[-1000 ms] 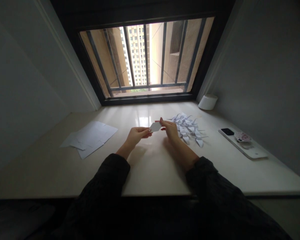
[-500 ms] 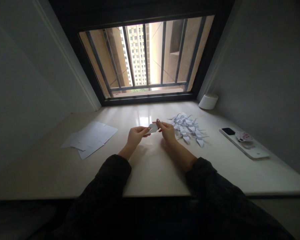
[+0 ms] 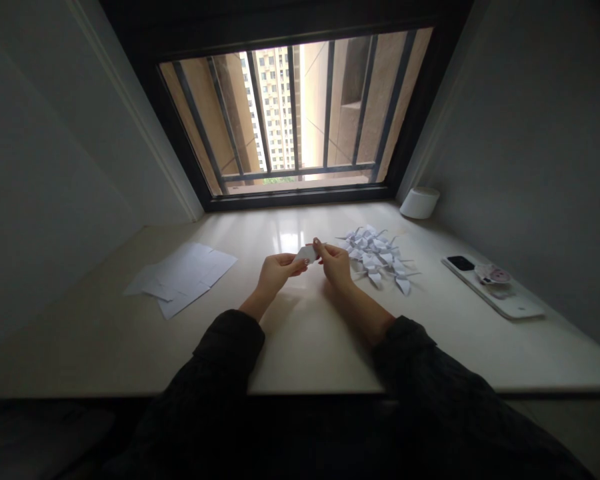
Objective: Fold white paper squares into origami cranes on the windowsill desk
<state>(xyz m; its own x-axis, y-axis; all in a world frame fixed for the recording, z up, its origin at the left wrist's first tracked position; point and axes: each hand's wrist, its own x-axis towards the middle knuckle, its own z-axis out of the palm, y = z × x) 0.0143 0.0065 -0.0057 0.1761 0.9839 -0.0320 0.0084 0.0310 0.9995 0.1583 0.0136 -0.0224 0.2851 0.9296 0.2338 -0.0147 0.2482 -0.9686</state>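
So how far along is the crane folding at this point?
Done: a pile of finished paper cranes lies on the table, just right of the hands. In hand: a small, partly folded paper piece, pinched between the left hand and the right hand above the table. Left: several white sheets lie flat and unfolded at the left, so more folding probably remains.

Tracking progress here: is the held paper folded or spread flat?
Folded: the paper is a small angular piece, far smaller than the flat sheets.
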